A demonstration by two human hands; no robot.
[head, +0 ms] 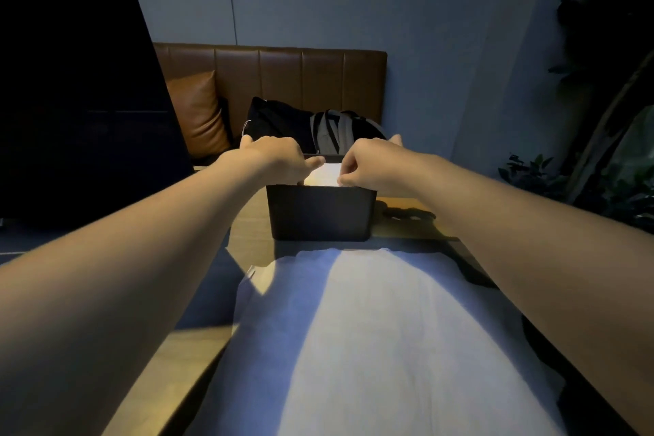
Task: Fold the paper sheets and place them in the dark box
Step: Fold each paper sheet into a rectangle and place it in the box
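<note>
Head cam shows our left hand (274, 159) and right hand (368, 163) both pinching the folded paper (323, 174) inside the dark box (320, 212) on the bench (247, 241).

Both hands' fingertips and most of the folded paper (323, 174) lie hidden, seemingly inside the dark box (320, 212)

Wooden table (247, 237) — dark box (320, 212), white sheet (371, 329)
</note>
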